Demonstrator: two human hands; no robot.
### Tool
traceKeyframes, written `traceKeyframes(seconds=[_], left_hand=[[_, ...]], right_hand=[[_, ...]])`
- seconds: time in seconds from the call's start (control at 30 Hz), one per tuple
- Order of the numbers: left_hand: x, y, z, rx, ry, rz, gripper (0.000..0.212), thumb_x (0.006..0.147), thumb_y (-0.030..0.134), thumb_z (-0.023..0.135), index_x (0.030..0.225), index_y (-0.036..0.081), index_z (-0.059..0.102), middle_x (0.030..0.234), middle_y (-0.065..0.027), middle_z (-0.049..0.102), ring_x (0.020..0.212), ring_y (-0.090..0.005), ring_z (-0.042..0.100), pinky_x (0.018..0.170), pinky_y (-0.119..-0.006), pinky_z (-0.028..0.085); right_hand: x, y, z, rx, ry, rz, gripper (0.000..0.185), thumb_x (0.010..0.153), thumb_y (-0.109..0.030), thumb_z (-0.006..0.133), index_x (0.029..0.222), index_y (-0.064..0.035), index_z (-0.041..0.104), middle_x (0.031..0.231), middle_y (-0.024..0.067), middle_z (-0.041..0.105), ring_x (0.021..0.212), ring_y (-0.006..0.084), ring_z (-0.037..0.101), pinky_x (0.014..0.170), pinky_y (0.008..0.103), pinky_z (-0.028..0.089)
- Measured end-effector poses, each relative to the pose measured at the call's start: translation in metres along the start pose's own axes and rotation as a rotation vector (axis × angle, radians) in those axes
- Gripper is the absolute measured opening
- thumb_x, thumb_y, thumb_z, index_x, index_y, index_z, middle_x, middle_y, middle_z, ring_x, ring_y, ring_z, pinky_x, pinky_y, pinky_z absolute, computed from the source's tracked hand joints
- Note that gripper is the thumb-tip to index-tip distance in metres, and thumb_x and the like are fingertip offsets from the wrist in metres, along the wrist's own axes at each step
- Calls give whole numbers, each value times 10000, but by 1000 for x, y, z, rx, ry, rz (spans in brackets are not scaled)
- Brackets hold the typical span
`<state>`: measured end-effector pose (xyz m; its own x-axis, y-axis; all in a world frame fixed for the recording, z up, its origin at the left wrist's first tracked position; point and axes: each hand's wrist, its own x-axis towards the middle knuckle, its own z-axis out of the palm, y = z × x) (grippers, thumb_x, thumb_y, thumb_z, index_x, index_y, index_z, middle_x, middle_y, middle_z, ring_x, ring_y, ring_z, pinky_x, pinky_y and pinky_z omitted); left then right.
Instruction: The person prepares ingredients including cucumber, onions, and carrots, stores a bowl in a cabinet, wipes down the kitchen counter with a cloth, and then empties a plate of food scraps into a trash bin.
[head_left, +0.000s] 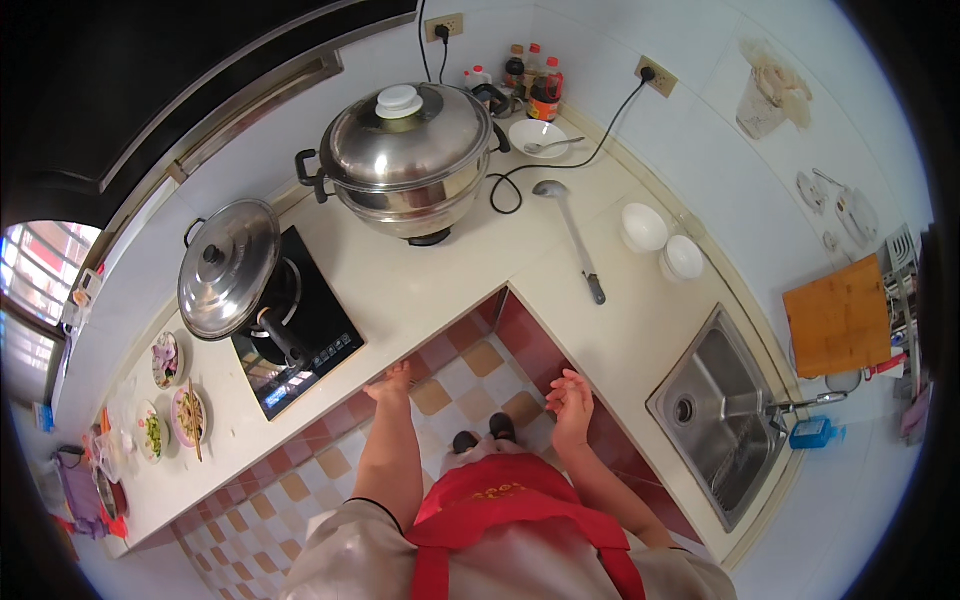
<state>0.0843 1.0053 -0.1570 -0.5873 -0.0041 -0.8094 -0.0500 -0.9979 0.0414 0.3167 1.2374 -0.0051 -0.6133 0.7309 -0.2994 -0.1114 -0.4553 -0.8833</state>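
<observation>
My left hand (391, 380) is at the counter's front edge, right of the induction cooktop (330, 322), and holds nothing. My right hand (570, 397) hangs in front of the right-hand counter, fingers loosely curled, with nothing visible in it. On the cooktop stands a black-handled pan under a domed metal lid (229, 262). Behind and to the right is a large steel pot (420, 199) with its lid on. A metal ladle (574, 236) with a black handle end lies on the right part of the counter. Two white bowls (643, 227) are beyond it.
Plates with chopped food, one bearing chopsticks (196, 420), stand at the left. Sauce bottles (544, 94) and a white dish with a spoon (538, 139) are in the back corner. A power cord (592, 154) crosses the counter. A steel sink (720, 420) and wooden cutting board (838, 319) are right.
</observation>
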Motion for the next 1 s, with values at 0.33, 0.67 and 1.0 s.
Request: traceKeyframes(seconds=[0.33, 0.67, 1.0], left_hand=[[-40, -38, -41, 664, -72, -572, 888, 779, 749, 243, 1346, 67, 266, 1440, -64, 264, 1330, -243, 219, 1086, -439, 109], [-197, -231, -71, 1690, -672, -507, 497, 834, 383, 593, 1185, 41, 506, 1145, -66, 566, 1053, -194, 514, 925, -389, 356], [-173, -216, -14, 1445, -538, 64, 374, 875, 232, 536, 1186, 26, 519, 1069, -53, 603, 961, -163, 554, 824, -315, 437]], right_hand=[[5, -28, -67, 108, 98, 144, 358, 915, -361, 459, 984, -51, 625, 828, 27, 601, 682, 104, 535, 596, 240, 428], [27, -82, -190, 58, 227, 59, 160, 850, -189, 612, 766, -60, 568, 691, 15, 577, 572, 88, 502, 550, 219, 430], [91, -63, -113, -509, -211, -83, 117, 779, -84, 661, 710, -26, 586, 654, -12, 557, 596, 53, 476, 547, 205, 393]])
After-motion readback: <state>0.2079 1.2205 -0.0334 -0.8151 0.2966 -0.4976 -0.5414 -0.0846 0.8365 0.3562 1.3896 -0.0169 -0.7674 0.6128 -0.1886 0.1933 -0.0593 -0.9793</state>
